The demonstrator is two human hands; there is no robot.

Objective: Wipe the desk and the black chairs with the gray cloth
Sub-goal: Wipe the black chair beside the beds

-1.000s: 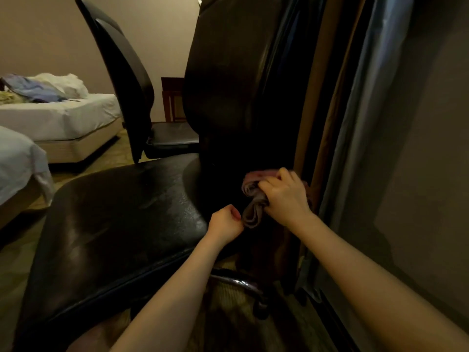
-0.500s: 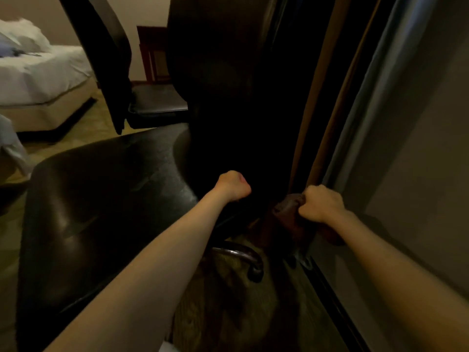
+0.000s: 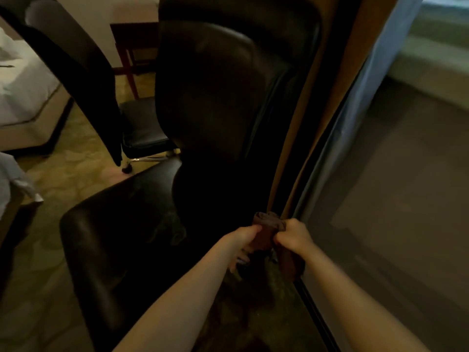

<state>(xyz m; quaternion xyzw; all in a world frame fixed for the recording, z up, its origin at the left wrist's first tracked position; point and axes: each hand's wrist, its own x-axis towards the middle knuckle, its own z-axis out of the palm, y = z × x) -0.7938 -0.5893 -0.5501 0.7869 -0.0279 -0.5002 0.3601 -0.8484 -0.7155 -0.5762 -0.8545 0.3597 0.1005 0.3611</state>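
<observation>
One view only, head-worn wide-angle, looking forward and steeply down along both forearms. Left hand (image 3: 245, 236) and right hand (image 3: 294, 237) are sitting low centre, close to the lens, both holding the cloth (image 3: 269, 224). Near black chair (image 3: 215, 110) is filling the middle, very close, its seat running to the lower left. Second black chair (image 3: 76, 72) and bed (image 3: 20, 92) are showing further off at upper left, curtain (image 3: 308, 110) is running down right of centre
</observation>
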